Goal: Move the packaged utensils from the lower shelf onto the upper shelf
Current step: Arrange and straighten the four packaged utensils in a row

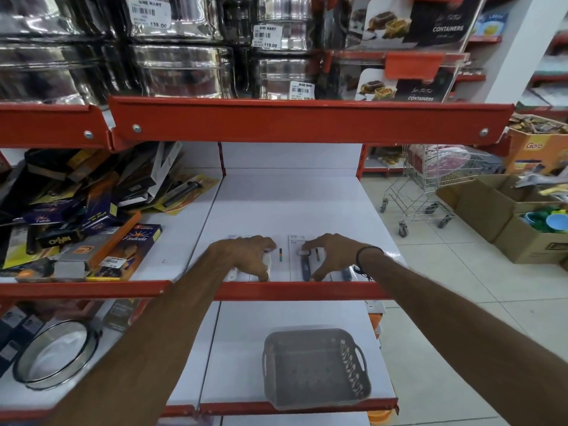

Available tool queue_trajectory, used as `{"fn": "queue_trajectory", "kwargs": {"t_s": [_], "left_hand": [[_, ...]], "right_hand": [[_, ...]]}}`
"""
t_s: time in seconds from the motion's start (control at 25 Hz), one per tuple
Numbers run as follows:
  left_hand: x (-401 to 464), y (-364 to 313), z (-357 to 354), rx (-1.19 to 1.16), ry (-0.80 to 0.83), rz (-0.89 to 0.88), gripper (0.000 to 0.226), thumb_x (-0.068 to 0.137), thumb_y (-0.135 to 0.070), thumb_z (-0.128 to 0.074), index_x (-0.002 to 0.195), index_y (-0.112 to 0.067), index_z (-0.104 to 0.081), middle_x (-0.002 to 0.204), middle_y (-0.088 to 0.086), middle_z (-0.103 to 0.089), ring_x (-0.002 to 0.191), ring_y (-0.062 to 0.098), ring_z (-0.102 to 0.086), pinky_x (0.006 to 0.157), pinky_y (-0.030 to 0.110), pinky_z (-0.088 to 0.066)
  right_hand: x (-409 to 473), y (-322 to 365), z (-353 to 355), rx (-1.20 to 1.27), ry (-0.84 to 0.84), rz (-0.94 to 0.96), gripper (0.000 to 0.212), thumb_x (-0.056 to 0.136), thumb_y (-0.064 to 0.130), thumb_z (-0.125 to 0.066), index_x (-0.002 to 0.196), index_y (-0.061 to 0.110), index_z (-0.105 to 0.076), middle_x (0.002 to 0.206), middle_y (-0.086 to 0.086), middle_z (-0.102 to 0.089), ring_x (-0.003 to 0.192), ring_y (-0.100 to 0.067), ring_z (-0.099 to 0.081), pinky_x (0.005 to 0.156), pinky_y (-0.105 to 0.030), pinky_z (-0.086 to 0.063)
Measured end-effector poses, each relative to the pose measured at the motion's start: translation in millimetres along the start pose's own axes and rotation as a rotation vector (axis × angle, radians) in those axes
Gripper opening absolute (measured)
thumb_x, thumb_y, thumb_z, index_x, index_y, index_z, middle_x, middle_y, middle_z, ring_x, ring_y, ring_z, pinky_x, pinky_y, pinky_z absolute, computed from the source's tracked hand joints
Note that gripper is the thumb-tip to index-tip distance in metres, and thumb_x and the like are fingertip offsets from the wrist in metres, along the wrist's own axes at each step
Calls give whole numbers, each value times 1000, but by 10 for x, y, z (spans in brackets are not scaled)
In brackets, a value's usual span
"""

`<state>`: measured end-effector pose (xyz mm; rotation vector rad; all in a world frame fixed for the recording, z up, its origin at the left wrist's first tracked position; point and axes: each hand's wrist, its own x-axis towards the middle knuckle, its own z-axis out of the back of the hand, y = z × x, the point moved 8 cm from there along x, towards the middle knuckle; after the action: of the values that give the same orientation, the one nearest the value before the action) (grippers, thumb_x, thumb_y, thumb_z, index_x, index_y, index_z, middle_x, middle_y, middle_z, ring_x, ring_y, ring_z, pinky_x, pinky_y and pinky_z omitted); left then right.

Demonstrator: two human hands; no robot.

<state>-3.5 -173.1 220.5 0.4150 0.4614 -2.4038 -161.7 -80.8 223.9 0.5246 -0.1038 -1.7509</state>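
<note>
Two flat white utensil packs lie side by side near the front edge of the upper white shelf (285,204). My left hand (249,256) rests over the left pack (276,259), fingers curled down on it. My right hand (330,256) covers the right pack (302,256), which holds dark blue-handled utensils; thumb and fingers pinch at its edges. Whether either pack is lifted off the shelf I cannot tell. On the lower shelf (246,333) stands an empty grey plastic basket (313,370).
A jumble of boxed goods (83,216) fills the shelf section to the left. Steel containers (184,66) stand on the shelf above. A glass lid (52,355) lies lower left. To the right are a shopping trolley (430,186) and cardboard boxes (504,216) on the tiled floor.
</note>
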Motion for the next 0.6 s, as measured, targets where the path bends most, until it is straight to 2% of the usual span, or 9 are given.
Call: {"fn": "queue_trajectory", "kwargs": {"t_s": [0.28, 0.48, 0.6], "left_hand": [[25, 19, 6, 0, 30, 28, 98, 72, -37, -84, 153, -25, -29, 160, -1, -36, 139, 25, -44, 115, 44, -42], [31, -27, 64, 1, 86, 57, 91, 79, -43, -80, 152, -18, -31, 158, 3, -36, 138, 25, -44, 116, 43, -40], [60, -149, 98, -36, 42, 67, 95, 82, -46, -77, 156, -21, -22, 161, 9, -34, 142, 29, -42, 117, 49, -40]], "right_hand": [[63, 181, -30, -37, -3, 40, 83, 68, 40, -86, 142, 26, -50, 153, 1, -42, 136, -24, -42, 111, -36, -34], [80, 186, -15, -67, 9, 22, 83, 69, 43, -85, 142, 26, -49, 154, 1, -40, 138, -25, -40, 112, -38, -33], [84, 200, -19, -105, 28, 14, 82, 69, 45, -83, 142, 29, -48, 154, 0, -39, 138, -25, -39, 112, -40, -33]]}}
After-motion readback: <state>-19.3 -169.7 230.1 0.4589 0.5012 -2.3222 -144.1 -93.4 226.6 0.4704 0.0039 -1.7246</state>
